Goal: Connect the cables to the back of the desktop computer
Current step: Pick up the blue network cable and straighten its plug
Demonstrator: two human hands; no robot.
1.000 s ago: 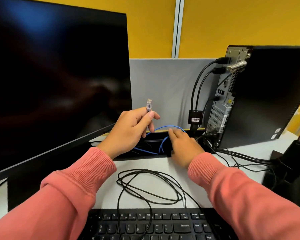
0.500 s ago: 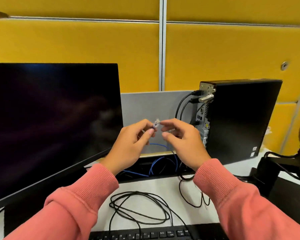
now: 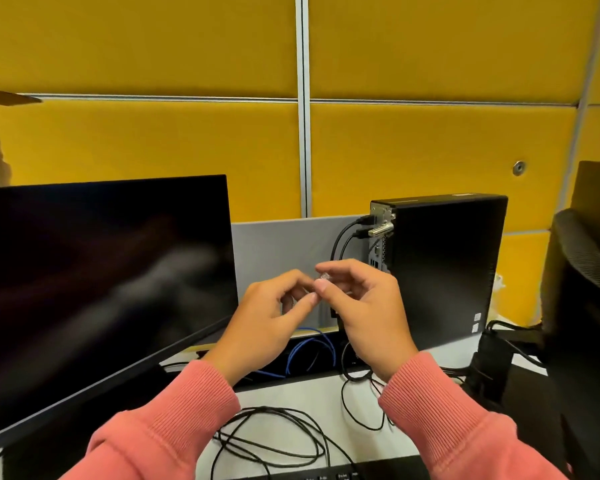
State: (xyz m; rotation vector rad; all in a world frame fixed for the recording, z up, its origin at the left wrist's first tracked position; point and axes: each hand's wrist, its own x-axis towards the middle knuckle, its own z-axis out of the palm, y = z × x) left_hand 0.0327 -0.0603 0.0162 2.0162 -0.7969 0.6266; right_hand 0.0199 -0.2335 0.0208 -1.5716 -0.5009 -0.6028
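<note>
A black desktop computer [image 3: 444, 268] stands upright on the desk at the right, its back panel [image 3: 378, 244] facing left with two black cables [image 3: 340, 240] plugged in near the top. My right hand [image 3: 364, 306] pinches the clear plug [image 3: 324, 276] of the blue network cable [image 3: 312, 348] just left of that panel. My left hand [image 3: 267, 323] is curled right beside it, its fingertips at the plug's lower end. The blue cable loops down into the desk's cable slot below my hands.
A large dark monitor [image 3: 94, 278] fills the left. A coil of black cable [image 3: 274, 434] lies on the white desk in front of a keyboard edge [image 3: 329, 474]. A grey divider [image 3: 288, 247] and yellow wall panels stand behind. A black chair [image 3: 586, 306] is at right.
My right hand rose from the cable slot and took the plug from my left hand's fingertips. My view tilted upward, so the keyboard has slid almost out of frame.
</note>
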